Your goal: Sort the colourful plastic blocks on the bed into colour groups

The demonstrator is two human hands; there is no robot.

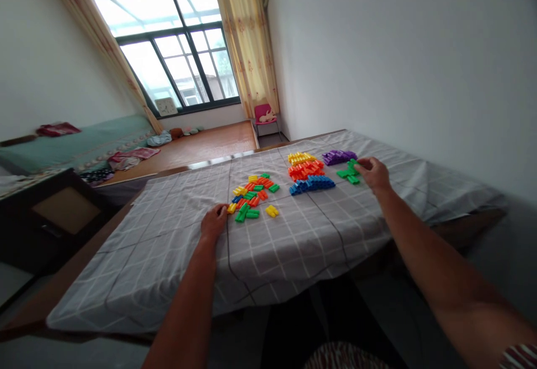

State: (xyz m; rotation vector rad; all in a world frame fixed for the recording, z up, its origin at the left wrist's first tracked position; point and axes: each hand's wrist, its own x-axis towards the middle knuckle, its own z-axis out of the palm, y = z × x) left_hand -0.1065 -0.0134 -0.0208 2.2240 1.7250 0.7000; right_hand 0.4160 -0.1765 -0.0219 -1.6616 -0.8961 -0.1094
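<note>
The right hand (372, 173) reached to the right side of the table, fingers drawn together and the tips at a green piece (353, 164); whether they pinched it or only touched it could not be told. That piece belonged to a small green cluster (347, 174) on the grey checked cloth (168, 246). The left hand (213, 221) rested on the cloth with fingers curled, just beside a yellow piece (231, 208) at the near left edge of a mixed pile (250, 195) of green, orange, yellow and blue pieces; whether it gripped anything could not be made out. A separate yellow pair (272, 211) lay just right of that pile.

Between the pile and the green cluster stood sorted heaps: yellow (301, 158) farthest, orange (306, 171) next, blue (312, 184) nearest. A purple heap (339, 157) lay farther right, just beyond the green cluster.

Any lettering on the plastic was too small to read. At the far left, a square clock (166, 106) stood by the window (188, 61), the marks on its dial too small to read. A pink chair (263, 109) with a soft toy (267, 117) stood beyond the table's far edge.
</note>
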